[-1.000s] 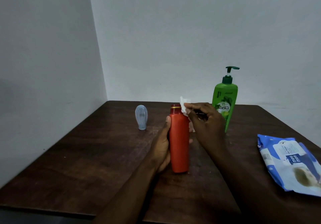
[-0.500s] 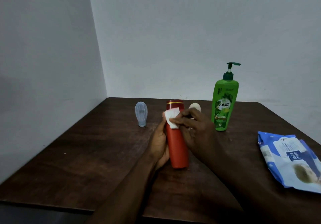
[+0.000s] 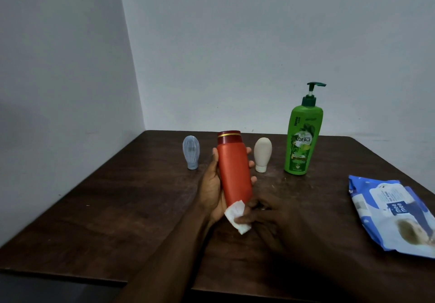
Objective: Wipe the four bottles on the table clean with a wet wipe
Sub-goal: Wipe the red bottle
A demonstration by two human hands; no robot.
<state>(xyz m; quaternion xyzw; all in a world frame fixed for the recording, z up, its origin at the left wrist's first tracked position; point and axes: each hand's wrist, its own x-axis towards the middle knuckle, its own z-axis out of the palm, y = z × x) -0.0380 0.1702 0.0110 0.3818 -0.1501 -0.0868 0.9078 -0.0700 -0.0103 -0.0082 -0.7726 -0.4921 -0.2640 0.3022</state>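
My left hand (image 3: 211,185) grips a tall red bottle (image 3: 234,171) with a dark red cap, held above the dark wooden table (image 3: 117,208) and tilted slightly. At the bottle's bottom end my right hand (image 3: 266,218) pinches a folded white wet wipe (image 3: 236,215). Behind them stand a small pale blue bottle (image 3: 191,152) on the left, a small cream bottle (image 3: 262,154) cap-down, and a tall green pump bottle (image 3: 302,138) on the right.
A blue and white pack of wet wipes (image 3: 395,213) lies near the table's right edge. Grey walls meet in a corner behind the table. The table's front edge runs just below my forearms.
My right hand has slid the wipe down the red bottle from its cap to its bottom end. The cream bottle behind is now uncovered.
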